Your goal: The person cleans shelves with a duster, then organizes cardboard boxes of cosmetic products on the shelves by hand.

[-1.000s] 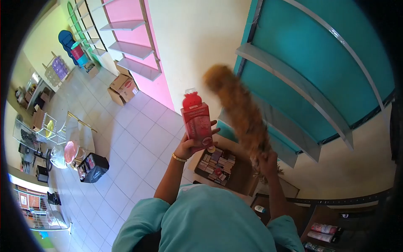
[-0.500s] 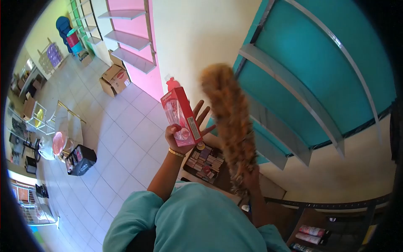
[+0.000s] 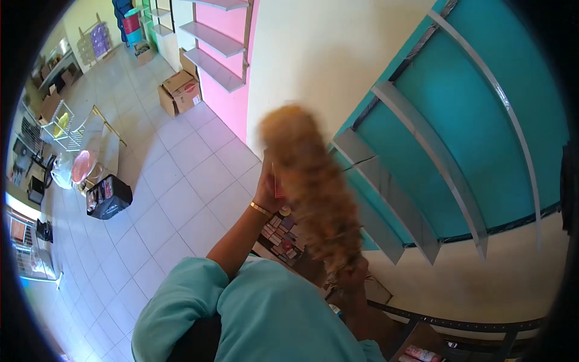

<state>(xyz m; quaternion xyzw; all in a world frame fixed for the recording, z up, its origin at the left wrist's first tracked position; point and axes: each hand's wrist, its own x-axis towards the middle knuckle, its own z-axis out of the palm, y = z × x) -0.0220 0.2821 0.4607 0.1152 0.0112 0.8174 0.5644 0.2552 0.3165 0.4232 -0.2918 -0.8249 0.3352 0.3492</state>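
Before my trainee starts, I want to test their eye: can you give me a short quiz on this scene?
1. True or false: the right hand holds the feather duster by its lower end.
2. What does the duster partly hide? A) the red box in the left hand; B) a blue bucket; C) a broom.
3. Fill in: the left wrist wears a gold ____.

Key: 1 true; 2 A; 3 bracelet.
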